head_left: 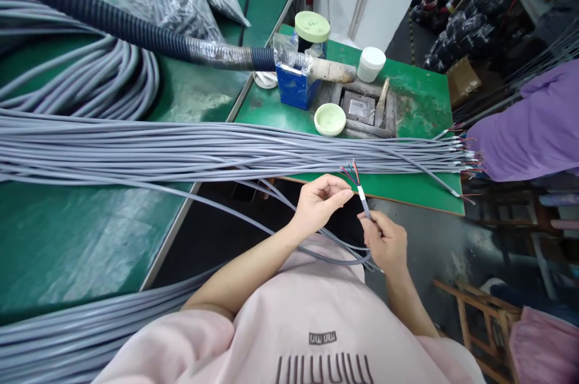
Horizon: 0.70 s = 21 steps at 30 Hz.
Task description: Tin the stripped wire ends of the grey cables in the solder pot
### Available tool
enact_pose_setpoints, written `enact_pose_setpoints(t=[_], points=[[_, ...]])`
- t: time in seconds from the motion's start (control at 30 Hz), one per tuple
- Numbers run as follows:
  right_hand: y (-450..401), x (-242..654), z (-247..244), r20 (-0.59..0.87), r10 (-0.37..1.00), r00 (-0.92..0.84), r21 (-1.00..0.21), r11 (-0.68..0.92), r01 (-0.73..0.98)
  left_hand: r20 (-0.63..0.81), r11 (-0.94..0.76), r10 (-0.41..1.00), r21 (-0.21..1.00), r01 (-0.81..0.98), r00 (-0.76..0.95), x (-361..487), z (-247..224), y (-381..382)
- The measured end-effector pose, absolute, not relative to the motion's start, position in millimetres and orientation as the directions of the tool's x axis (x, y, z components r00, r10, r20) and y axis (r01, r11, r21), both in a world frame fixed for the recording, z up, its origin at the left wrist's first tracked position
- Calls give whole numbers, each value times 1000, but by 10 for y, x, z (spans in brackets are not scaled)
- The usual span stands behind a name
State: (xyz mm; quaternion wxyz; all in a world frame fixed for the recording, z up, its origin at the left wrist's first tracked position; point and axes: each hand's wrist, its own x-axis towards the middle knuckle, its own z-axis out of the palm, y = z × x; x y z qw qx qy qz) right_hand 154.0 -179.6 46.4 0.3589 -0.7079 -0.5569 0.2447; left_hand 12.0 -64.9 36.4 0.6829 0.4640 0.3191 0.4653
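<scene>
In my right hand (386, 242) is the end of a grey cable (365, 206), pointing up, with a white band at its tip and several thin coloured wires (353, 174) fanning out. Just left of those wires is my left hand (319, 203), its thumb and fingertips pressed together; whatever they may pinch is too small to make out. The held cable loops down below my hands. Beyond them a thick bundle of grey cables (203, 149) lies across the green tables, its stripped ends at the right.
A soldering pot (360, 108) with a brush (382, 103), a pale green dish (330, 119), a white jar (371, 64) and a blue box (295, 85) under a ribbed hose (149, 34) stand behind the bundle. A person's purple sleeve (529, 125) is at right.
</scene>
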Motion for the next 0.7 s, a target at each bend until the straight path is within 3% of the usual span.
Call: enact_pose_setpoints(t=[0.2,0.5,0.7], points=[[-1748,1452,475,149,956,253,-691,-82,719,-32,110,955,962,-251,295,121,395,-644],[-1694,1408,443,185,964,190,-576,-51,816,-181,277,925,923,-266,333,146,366,-542],[-1665,1389,450,168,973,159,-585,-31,811,-117,198,958,930,-310,263,162,348,-560]])
